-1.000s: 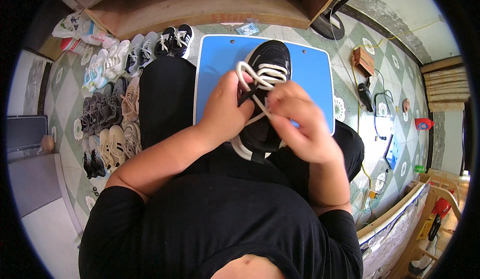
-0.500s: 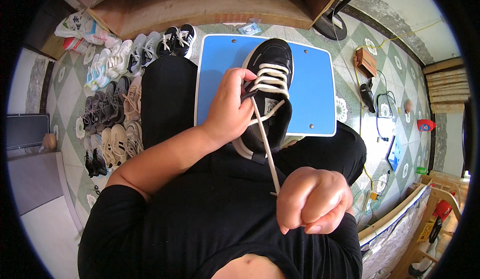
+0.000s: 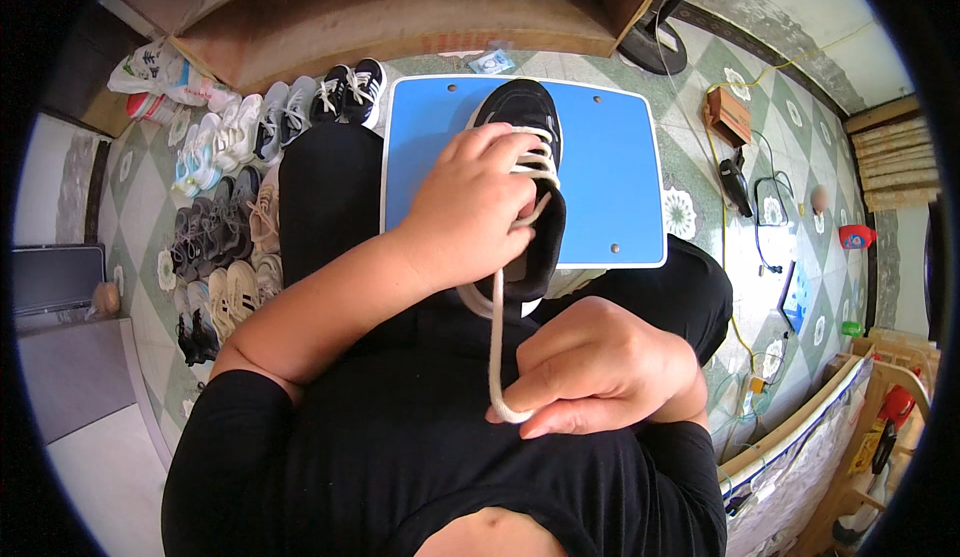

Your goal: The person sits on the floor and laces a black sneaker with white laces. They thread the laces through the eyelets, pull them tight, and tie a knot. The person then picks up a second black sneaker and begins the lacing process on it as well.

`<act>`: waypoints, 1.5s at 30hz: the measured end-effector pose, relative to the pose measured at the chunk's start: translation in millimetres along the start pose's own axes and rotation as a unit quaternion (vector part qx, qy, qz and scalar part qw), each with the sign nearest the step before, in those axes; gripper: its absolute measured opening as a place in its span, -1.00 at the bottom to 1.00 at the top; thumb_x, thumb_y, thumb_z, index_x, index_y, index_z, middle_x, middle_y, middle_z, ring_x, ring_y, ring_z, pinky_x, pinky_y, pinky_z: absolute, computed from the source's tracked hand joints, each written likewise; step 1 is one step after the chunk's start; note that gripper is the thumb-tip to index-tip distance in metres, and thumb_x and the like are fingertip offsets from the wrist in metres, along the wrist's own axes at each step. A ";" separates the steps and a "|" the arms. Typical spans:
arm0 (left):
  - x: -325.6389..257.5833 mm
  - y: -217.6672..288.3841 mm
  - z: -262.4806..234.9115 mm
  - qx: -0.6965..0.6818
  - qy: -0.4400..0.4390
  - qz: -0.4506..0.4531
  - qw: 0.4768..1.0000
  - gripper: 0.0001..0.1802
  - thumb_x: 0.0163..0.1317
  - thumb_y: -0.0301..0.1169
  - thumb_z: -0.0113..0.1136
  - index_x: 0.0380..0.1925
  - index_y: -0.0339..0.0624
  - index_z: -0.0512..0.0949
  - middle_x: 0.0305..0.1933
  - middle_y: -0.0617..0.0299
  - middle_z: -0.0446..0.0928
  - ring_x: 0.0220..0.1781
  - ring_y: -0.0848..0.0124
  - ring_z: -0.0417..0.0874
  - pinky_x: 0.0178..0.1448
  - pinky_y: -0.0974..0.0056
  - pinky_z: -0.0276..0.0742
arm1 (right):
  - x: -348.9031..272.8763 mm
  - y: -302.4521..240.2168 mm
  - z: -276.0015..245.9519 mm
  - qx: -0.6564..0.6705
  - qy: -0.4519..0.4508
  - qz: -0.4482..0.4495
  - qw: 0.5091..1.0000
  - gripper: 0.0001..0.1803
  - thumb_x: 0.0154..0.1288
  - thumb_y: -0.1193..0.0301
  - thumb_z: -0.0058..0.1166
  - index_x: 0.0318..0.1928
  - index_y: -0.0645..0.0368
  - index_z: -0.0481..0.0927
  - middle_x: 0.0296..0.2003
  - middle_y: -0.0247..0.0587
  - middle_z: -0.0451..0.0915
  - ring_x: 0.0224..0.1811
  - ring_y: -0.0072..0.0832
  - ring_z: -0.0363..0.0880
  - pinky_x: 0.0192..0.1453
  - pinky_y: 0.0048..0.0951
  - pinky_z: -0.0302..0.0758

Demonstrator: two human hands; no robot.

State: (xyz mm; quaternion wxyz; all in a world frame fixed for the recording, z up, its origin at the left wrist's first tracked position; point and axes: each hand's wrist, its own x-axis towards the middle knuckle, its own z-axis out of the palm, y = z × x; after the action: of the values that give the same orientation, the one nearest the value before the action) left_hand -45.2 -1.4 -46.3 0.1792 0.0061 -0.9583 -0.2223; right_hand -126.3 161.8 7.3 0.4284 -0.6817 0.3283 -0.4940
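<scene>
A black sneaker [image 3: 520,107] with a white sole edge lies toe-away on a blue board [image 3: 610,187] over my lap. My left hand [image 3: 470,202] covers the shoe's left side, its fingers closed around the upper beside the crossed white laces; the fingertips are partly hidden. A long white shoelace [image 3: 497,332] runs from under that hand toward my body, slightly slack, and curves at its lower end. There my right hand [image 3: 605,367] pinches it between thumb and fingers. The other lace end lies loosely over the shoe's opening.
Several pairs of shoes [image 3: 235,127] stand in rows on the tiled floor at left. Beyond the board is a wooden shelf [image 3: 400,27]. A cardboard box [image 3: 728,117], a hair dryer [image 3: 735,182] and cables lie at right, with a wooden-framed piece [image 3: 800,427] nearer me.
My left hand has shifted farther over the laces. The right hand has turned from a fist and moved left and up; the taut lace now hangs slacker.
</scene>
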 end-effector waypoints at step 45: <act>11.0 5.6 23.9 -0.056 0.092 -0.034 0.994 -0.85 -0.10 -0.40 0.33 -0.63 -0.24 0.57 0.10 0.05 0.50 0.21 -0.05 0.37 0.26 -0.02 0.26 | -27.9 50.8 -56.2 0.006 0.431 0.237 0.871 -0.83 0.15 0.46 0.17 -0.25 0.28 0.59 -0.47 -0.31 0.61 -0.42 -0.63 0.57 -0.41 -0.63 0.43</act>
State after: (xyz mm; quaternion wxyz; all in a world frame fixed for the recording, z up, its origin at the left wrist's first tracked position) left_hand -63.5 12.8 -60.2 0.2587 0.0488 -0.9232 -0.2799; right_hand -189.5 150.3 -41.6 0.3527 -0.3004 0.6294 -0.6239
